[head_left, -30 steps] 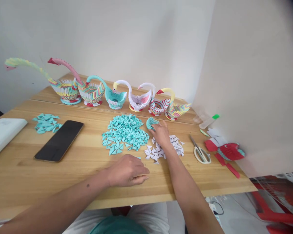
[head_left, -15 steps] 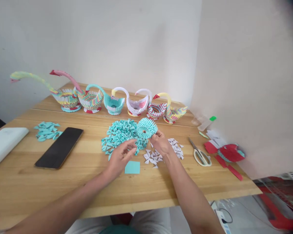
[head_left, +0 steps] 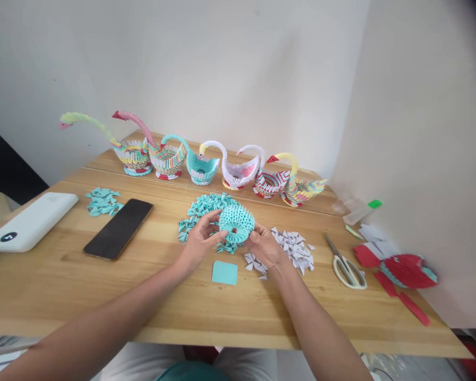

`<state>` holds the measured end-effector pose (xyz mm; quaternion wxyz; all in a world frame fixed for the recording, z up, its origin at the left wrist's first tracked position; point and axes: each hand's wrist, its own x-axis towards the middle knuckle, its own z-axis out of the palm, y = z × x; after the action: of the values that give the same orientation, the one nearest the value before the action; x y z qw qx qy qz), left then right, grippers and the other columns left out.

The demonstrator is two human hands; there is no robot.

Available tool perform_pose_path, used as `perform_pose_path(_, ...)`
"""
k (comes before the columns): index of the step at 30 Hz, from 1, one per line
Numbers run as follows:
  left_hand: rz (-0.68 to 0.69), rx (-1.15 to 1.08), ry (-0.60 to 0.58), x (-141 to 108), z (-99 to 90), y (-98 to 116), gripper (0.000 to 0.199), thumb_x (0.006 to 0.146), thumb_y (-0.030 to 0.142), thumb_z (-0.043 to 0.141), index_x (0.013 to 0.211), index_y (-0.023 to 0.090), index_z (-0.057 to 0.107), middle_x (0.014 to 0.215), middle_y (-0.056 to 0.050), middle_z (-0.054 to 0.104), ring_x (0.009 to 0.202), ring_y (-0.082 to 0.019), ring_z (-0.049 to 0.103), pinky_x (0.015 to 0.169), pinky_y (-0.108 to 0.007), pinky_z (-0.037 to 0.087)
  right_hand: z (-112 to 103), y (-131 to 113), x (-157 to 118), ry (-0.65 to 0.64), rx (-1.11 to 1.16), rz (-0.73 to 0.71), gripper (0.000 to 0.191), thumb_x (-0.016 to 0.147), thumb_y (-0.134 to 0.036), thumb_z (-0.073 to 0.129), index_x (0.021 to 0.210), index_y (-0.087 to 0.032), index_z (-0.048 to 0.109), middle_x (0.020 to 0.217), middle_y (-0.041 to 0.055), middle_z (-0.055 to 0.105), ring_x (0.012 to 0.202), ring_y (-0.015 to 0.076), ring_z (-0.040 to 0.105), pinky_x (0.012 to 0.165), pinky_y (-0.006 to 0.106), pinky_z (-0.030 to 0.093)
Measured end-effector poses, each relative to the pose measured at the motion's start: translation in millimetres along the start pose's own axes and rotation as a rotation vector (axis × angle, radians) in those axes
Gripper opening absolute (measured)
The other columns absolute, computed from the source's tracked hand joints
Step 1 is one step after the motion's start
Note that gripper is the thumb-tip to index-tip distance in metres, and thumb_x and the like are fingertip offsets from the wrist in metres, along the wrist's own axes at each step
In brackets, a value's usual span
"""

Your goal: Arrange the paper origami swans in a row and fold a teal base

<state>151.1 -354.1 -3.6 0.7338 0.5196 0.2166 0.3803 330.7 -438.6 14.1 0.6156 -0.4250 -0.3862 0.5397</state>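
Note:
A round turquoise bowl of folded paper pieces [head_left: 238, 219] is held above the table, its ringed base with a small central hole facing me. My right hand [head_left: 264, 243] grips its right side. On the left side my left hand [head_left: 203, 237] has its thumb and fingers closed on it. Behind and below lies a pile of turquoise folded paper pieces [head_left: 212, 202]. Loose white paper triangles [head_left: 295, 247] lie beside my right hand. A flat turquoise paper rectangle [head_left: 224, 273] rests on the wood nearer to me.
Several paper swans [head_left: 238, 172] stand in a row at the back. To the left are a black phone [head_left: 119, 228], a white power bank [head_left: 34, 219] and a small turquoise pile [head_left: 103, 201]. Scissors [head_left: 346, 267] and red paper [head_left: 406, 271] lie at the right, near the wall.
My left hand has come up and taken hold of the bowl's left side; before, it hovered apart from it. The bowl sits slightly lower in view, and the view has shifted left.

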Motion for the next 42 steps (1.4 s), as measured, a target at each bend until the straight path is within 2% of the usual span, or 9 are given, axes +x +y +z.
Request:
perform_pose_path(9,-0.007,0.008,-0.012,1,-4.2,-8,0.069,0.078,0.048,0.087,0.136,0.022,0.061,0.132,-0.012,0.061,0.106,-0.026,0.066,0.08,-0.036,0.062,-1,7,2,-0.004,-0.01,0.018,0.058,0.062,-0.066,0.094,0.102,-0.027,0.079,0.098,0.005,0.081,0.087,0.0238,0.075,0.084,0.038,0.06)
perform_pose_path(14,-0.034,-0.052,0.011,0,-2.6,-1,0.085,0.081,0.047,0.086,0.153,0.028,0.045,0.144,-0.014,0.056,0.119,-0.029,0.065,0.093,-0.043,0.062,-22,-10,1,0.082,-0.12,-0.097,0.055,0.064,-0.064,0.093,0.103,-0.028,0.079,0.101,0.0051,0.081,0.092,0.0258,0.075,0.09,0.042,0.058)
perform_pose_path(16,-0.034,-0.064,0.04,0,-2.4,1,0.085,0.082,0.046,0.085,0.154,0.029,0.043,0.146,-0.014,0.054,0.121,-0.028,0.065,0.095,-0.044,0.062,-42,-23,0,0.212,-0.306,-0.187,0.052,0.067,-0.06,0.092,0.105,-0.027,0.079,0.106,0.0052,0.081,0.096,0.0268,0.074,0.095,0.044,0.056)
perform_pose_path(19,-0.036,-0.048,0.061,-1,-2.4,2,0.077,0.084,0.046,0.083,0.15,0.027,0.047,0.14,-0.013,0.057,0.115,-0.027,0.068,0.093,-0.044,0.063,-72,-32,2,0.364,-0.815,-0.268,0.034,0.079,-0.048,0.083,0.102,-0.023,0.079,0.11,0.0072,0.081,0.104,0.0295,0.071,0.101,0.048,0.052)
perform_pose_path(22,-0.038,-0.037,0.06,-2,-2.0,1,0.069,0.085,0.045,0.081,0.144,0.025,0.052,0.134,-0.012,0.061,0.108,-0.024,0.069,0.089,-0.041,0.064,-88,-23,9,0.324,-1.295,-0.278,0.017,0.088,-0.032,0.073,0.099,-0.021,0.08,0.109,0.0108,0.08,0.108,0.0308,0.07,0.102,0.05,0.051)
perform_pose_path(26,-0.022,-0.025,0.046,-3,-1.6,-1,0.063,0.084,0.046,0.082,0.137,0.023,0.058,0.125,-0.011,0.066,0.102,-0.023,0.07,0.083,-0.038,0.064,-89,-10,18,0.227,-1.569,-0.277,0.02,0.087,-0.021,0.076,0.106,-0.02,0.08,0.118,0.014,0.079,0.117,0.0316,0.069,0.109,0.052,0.047)
perform_pose_path(30,-0.005,0.005,0.04,-4,-1.5,-1,0.057,0.081,0.05,0.082,0.126,0.019,0.064,0.11,-0.008,0.071,0.09,-0.02,0.07,0.076,-0.036,0.064,-99,-21,11,0.316,-1.445,-0.367,0.033,0.09,-0.036,0.074,0.121,-0.025,0.077,0.13,0.0114,0.076,0.126,0.0317,0.066,0.114,0.054,0.044)
perform_pose_path(36,0.03,0.073,0.02,-7,1.3,1,0.045,0.082,0.049,0.08,0.11,0.016,0.071,0.088,-0.005,0.073,0.07,-0.016,0.066,0.065,-0.032,0.06,-129,-23,3,0.689,-1.059,-0.348,0.053,0.098,-0.057,0.054,0.127,-0.018,0.075,0.124,0.0146,0.077,0.121,0.0324,0.07,0.109,0.052,0.05)
perform_pose_path(42,0.056,0.14,-0.015,-10,3.6,1,0.038,0.084,0.047,0.077,0.104,0.016,0.073,0.078,-0.003,0.073,0.064,-0.014,0.064,0.061,-0.027,0.054,-136,-4,10,0.571,-1.221,-0.284,0.063,0.1,-0.053,0.048,0.148,-0.015,0.059,0.125,0.017,0.077,0.117,0.0321,0.073,0.105,0.049,0.054)
